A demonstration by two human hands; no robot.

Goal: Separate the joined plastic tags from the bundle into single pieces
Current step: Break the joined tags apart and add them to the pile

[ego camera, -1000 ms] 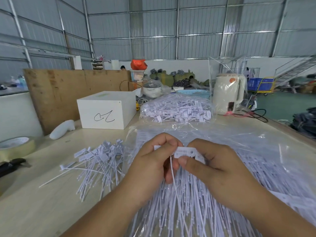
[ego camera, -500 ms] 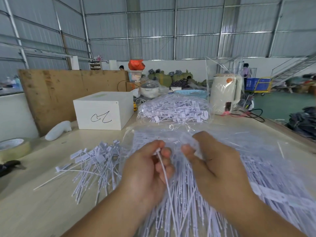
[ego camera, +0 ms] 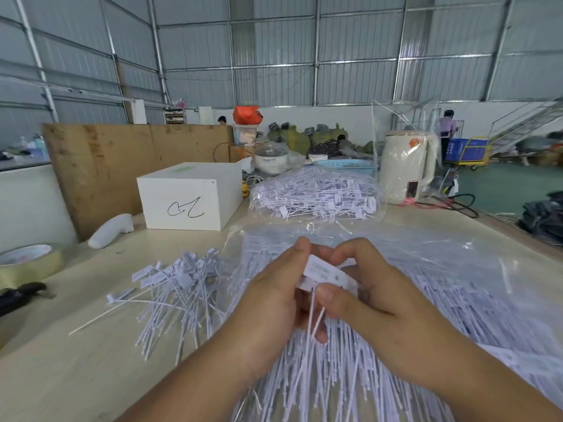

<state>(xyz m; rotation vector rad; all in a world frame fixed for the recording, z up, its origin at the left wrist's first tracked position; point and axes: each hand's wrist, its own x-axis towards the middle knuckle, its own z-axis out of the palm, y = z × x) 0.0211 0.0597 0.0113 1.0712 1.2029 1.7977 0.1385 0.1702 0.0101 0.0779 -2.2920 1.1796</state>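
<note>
Where your forearms enter at 6 o'clock, they cross a wide heap of joined tags lying on clear plastic on the table. Your left hand and right hand meet at centre, fingers curled, both pinching the same small cluster of tags: white rectangular heads held between the thumbs and forefingers, with thin tails hanging down between the palms. Whether the heads in the cluster are joined or already parted cannot be told.

At 9 o'clock of the hands lies a loose pile of single tags, heads pointing away from you and tails fanned toward you, apart from the heap. Farther toward 9 o'clock, at the table's left edge, sit a tape roll and, just nearer you, a dark tool, partly out of view.

At 12 o'clock, beyond the hands, a clear bag of tags rests on the table. At 11 o'clock stands a white box with a black scrawl on its front; a white handle-shaped object lies beside it at 10 o'clock. At 1 o'clock a cream kettle stands inside a clear bag. A brown board leans behind the box, and a corrugated metal wall closes the background.
</note>
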